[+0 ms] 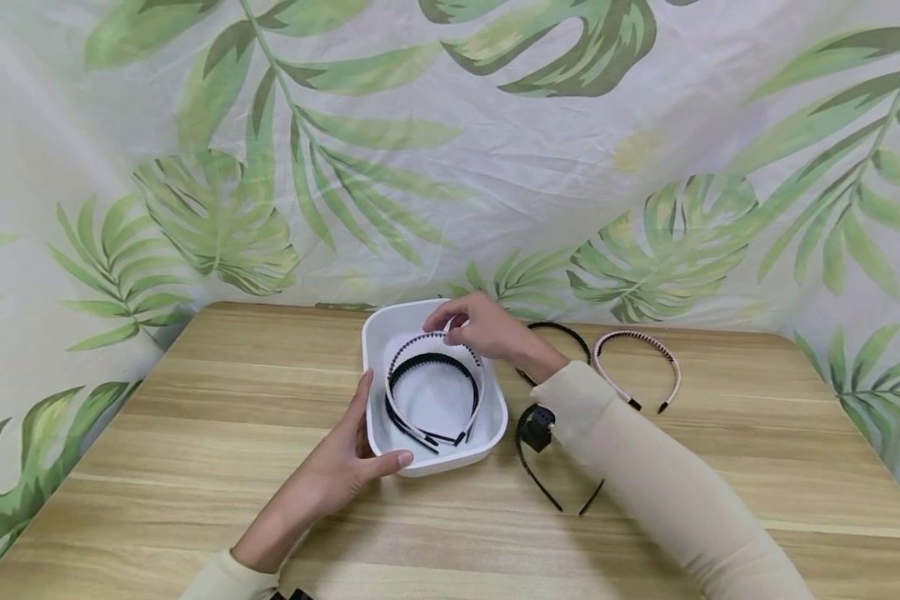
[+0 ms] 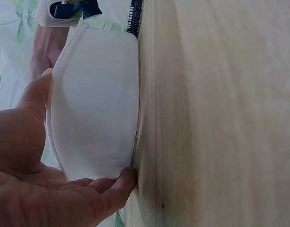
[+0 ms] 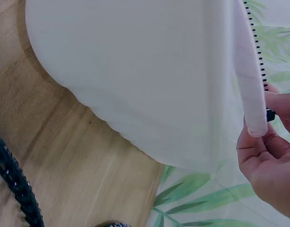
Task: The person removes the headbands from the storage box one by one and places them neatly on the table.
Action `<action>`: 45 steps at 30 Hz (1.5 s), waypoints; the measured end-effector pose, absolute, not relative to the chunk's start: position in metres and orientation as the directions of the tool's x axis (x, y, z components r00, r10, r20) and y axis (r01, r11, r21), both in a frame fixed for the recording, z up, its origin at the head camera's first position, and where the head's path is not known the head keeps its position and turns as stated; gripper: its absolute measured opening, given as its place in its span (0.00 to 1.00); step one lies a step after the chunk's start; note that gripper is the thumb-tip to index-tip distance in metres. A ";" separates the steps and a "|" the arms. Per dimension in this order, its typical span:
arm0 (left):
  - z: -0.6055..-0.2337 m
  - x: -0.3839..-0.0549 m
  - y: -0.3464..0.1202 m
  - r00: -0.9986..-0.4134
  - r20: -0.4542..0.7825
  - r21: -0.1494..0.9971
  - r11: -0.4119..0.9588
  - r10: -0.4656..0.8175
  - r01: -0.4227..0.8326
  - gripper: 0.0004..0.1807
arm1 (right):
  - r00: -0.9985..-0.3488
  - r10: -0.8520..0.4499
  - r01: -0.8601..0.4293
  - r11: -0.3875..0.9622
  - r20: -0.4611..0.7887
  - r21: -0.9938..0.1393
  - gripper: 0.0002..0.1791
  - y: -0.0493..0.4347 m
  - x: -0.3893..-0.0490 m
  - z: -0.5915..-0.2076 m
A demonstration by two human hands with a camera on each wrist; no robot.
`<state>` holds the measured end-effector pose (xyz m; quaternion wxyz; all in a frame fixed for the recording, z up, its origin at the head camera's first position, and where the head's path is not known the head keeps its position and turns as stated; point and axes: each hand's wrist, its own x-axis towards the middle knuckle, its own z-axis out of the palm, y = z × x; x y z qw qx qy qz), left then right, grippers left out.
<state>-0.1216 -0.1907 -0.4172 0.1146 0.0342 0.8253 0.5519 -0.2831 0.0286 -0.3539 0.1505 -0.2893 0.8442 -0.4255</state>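
Note:
My left hand grips the near left corner of a white plastic tub, thumb at the rim and fingers along the outer wall. In the left wrist view, the fingertips reach the tub's bottom edge at the table. Over the tub, my right hand pinches the top of a pale pink headband with dark teeth along its inner side. Its lower ends point toward me inside the tub. Beneath it, black headband arcs show in the tub, partly covered by the pink one.
Right of the tub, a black headband lies partly behind my right wrist. A pink headband with a dark toothed inner side is beside it. Nearer me, another black headband is partly under my right forearm. A leaf-print cloth hangs behind the table.

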 end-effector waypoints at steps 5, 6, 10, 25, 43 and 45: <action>-0.418 -0.122 -0.190 -0.972 -0.145 0.920 0.386 0.184 -0.064 0.68 | -0.804 -0.594 -0.334 0.462 -0.007 -0.821 0.18 0.038 -0.282 -0.349; -0.418 -0.122 -0.190 -0.972 -0.146 0.921 0.385 0.184 -0.065 0.68 | -0.807 -0.591 -0.329 0.460 -0.007 -0.825 0.18 0.040 -0.282 -0.348; -0.419 -0.122 -0.190 -0.971 -0.150 0.924 0.376 0.184 -0.072 0.68 | -0.816 -0.577 -0.305 0.456 -0.017 -0.836 0.18 0.049 -0.280 -0.344; -0.416 -0.121 -0.187 -0.970 -0.149 0.921 0.383 0.190 -0.066 0.69 | -0.862 -0.508 -0.257 0.438 -0.001 -0.862 0.17 0.105 -0.273 -0.336; -0.417 -0.121 -0.190 -0.971 -0.156 0.922 0.380 0.180 -0.077 0.69 | -0.909 -0.415 -0.171 0.471 -0.046 -0.866 0.16 0.187 -0.243 -0.339; -0.417 -0.121 -0.191 -0.971 -0.155 0.922 0.378 0.180 -0.077 0.69 | -0.912 -0.407 -0.164 0.475 -0.051 -0.864 0.17 0.196 -0.240 -0.343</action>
